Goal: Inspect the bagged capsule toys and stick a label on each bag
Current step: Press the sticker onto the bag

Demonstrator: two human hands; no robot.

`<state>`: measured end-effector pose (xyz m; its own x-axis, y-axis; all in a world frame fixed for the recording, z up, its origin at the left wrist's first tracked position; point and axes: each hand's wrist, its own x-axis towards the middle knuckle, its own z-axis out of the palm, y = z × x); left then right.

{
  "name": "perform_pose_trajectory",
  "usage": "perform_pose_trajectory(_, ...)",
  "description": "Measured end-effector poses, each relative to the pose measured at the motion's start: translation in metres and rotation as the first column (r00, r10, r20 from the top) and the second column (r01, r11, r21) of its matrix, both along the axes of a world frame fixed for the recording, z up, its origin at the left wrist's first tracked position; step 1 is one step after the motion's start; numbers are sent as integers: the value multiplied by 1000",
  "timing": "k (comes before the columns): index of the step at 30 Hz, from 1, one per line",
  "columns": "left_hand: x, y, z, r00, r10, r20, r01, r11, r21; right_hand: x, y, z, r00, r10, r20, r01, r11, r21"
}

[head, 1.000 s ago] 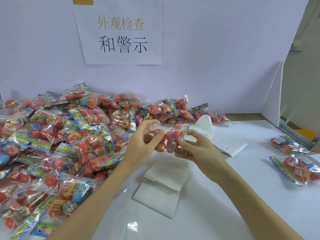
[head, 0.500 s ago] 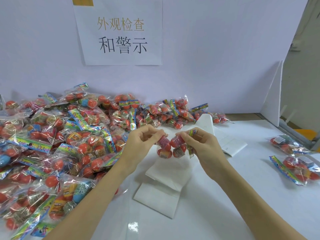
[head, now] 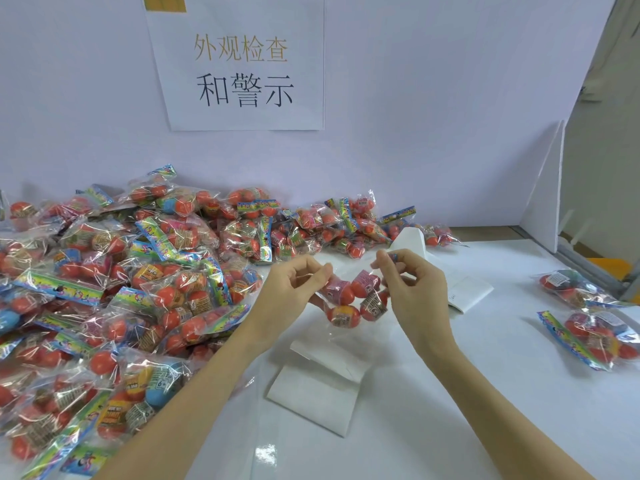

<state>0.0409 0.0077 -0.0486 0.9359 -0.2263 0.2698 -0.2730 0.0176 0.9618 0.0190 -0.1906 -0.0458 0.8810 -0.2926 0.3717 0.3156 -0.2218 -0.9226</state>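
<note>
While lifted above white table [head: 485, 393] | bagged capsule toys [head: 353, 296] pinched at top corners by left hand [head: 294, 289] and right hand [head: 412, 285] | heaped bags [head: 121, 289] at left, two bags [head: 588, 317] at right

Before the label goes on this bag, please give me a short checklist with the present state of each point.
1. Clear plastic bag of red capsule toys held up: ok.
2. Left hand pinches its edge: ok.
3. Right hand pinches the other edge: ok.
4. Label ready in a hand: cannot tell.
5. White folded paper sheets within reach: ok.
6. Two done bags kept apart on the right: ok.
</note>
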Motion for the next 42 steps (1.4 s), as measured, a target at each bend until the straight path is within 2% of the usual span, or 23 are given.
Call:
perform_pose_trajectory(3, -4, 0, 0, 991, -125, -41, 125, 992, 20, 1, -3, -1, 998, 37, 48, -30, 992, -125)
perform_pose_trajectory(5, -6, -2, -1, 988, -148, -38, 151, 984, 97, 0, -2, 1, 993, 112, 29, -106, 982, -154)
perform_pose_trajectory(7, -6, -4, -4, 989, -142, -38, 146, 981, 124, -2, 0, 3, 981, 188, -37, -189, 982, -20)
perform_pose_trajectory(10, -2, -3, -5, 999, -33, -12, 34, 995, 94, -3, -2, 10, 926, 347, -150, -280, 895, 348)
perform_pose_trajectory(11, 0, -2, -6, 1000, 16, -3, -15, 997, 80, -3, -4, 12, 899, 401, -178, -311, 868, 387)
perform_pose_trajectory(13, 3, 1, -6, 997, 69, 16, -70, 994, 82, -4, -6, 11, 852, 468, -235, -373, 858, 353)
perform_pose_trajectory(17, -2, 1, -5, 1000, 6, 22, -9, 990, 138, -4, -4, 4, 854, 448, -265, -350, 871, 345)
perform_pose_trajectory(19, -2, 1, -4, 996, 55, 76, -68, 982, 175, -3, -3, 4, 850, 466, -244, -364, 856, 366)
perform_pose_trajectory(21, -1, 0, -4, 990, 89, 108, -106, 980, 168, -1, -4, 5, 813, 538, -225, -394, 791, 469)
perform_pose_trajectory(23, -1, 0, -2, 995, 53, 89, -64, 990, 127, 3, -6, 6, 762, 607, -227, -373, 698, 611)
perform_pose_trajectory(25, -2, -1, -1, 999, -4, 47, -1, 995, 96, 5, -9, 5, 758, 609, -234, -343, 677, 651)
perform_pose_trajectory(28, -2, -1, -4, 999, -41, 2, 41, 996, 78, 5, -10, 3, 800, 563, -207, -332, 704, 628)
perform_pose_trajectory(33, -3, -1, -2, 991, 37, 132, -67, 970, 235, 2, -8, 2, 899, 397, -183, -291, 856, 427)
perform_pose_trajectory(36, -3, -1, -2, 999, 18, 50, -25, 988, 154, 0, -7, 6, 918, 352, -185, -288, 909, 301)
perform_pose_trajectory(39, -1, 0, -1, 997, 72, 31, -73, 996, 53, 0, -9, 6, 923, 299, -243, -261, 949, 178)
perform_pose_trajectory(40, 0, 0, -1, 995, 92, 31, -92, 995, 22, 0, -9, 6, 915, 303, -265, -265, 949, 172)
perform_pose_trajectory(42, 2, 1, 0, 992, 121, 33, -121, 993, -12, 0, -8, 5, 883, 375, -283, -291, 909, 299)
